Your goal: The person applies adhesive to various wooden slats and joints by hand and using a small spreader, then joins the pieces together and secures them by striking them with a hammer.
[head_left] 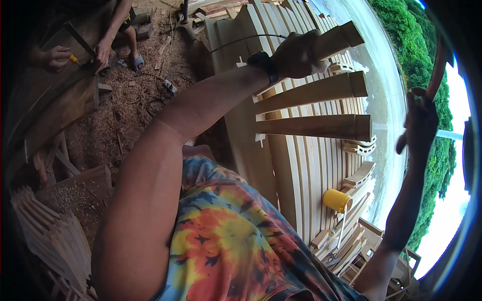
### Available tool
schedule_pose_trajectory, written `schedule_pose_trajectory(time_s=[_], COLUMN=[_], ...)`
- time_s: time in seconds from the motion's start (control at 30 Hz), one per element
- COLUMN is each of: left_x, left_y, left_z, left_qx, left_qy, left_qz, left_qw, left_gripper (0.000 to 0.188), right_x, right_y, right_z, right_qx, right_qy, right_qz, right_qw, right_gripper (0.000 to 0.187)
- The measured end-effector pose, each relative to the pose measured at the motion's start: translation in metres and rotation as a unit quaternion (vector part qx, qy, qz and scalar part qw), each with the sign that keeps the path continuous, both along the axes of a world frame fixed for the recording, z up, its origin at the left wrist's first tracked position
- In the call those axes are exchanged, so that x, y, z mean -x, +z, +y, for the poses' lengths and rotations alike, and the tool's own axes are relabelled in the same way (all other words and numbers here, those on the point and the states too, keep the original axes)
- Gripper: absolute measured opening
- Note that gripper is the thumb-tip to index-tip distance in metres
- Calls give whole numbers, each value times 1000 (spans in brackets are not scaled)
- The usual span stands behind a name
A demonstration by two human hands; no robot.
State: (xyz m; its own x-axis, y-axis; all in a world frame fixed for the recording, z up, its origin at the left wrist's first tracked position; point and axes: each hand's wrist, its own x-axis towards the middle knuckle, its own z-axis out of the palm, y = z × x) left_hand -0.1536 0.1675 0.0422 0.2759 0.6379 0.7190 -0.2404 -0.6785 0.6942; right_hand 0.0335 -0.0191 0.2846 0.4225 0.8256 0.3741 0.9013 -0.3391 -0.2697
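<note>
My left hand is closed round a tapered wooden leg, with a dark band on that wrist. Below the hand, two similar tapered wooden legs stick out side by side from a long pale wooden board. The board has small cut-outs along its edge. Raised at the far right, my right hand grips the reddish-brown handle of a tool. Its dark head is partly lost at the picture's rim, so I cannot tell its exact kind. The raised tool is apart from the legs.
Stacked slats lie beyond the board, with a yellow cup and scissors near them. Another person's hands work with a yellow-handled tool at upper left. Shavings, a cable and a power strip lie on the floor.
</note>
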Motion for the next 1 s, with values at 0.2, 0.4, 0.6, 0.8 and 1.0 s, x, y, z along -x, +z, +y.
schedule_pose_trajectory(time_s=[0.2, 0.4, 0.6, 0.8, 1.0], left_x=[4, 1, 8, -1, 3], left_y=[-3, -3, -14, -12, -22], left_z=[0, -3, -1, -4, -1], left_qx=[7, -3, -1, -13, -52], left_qy=[1, -13, -8, -17, 0], left_qz=[37, 19, 29, -2, -17], left_qw=[999, 1000, 1000, 1000, 998], left_gripper=[43, 44, 53, 44, 50], right_x=[-9, -18, 5, -25, -9], right_y=[-9, -23, -20, -62, -31], right_z=[1, -2, -1, -15, -9], right_qx=[159, 72, 181, 67, 76], right_qy=[168, 54, 159, 243, 150], right_qz=[-176, 18, -187, -149, -94], right_qw=[957, 996, 952, 956, 981], right_gripper=[23, 19, 20, 14, 19])
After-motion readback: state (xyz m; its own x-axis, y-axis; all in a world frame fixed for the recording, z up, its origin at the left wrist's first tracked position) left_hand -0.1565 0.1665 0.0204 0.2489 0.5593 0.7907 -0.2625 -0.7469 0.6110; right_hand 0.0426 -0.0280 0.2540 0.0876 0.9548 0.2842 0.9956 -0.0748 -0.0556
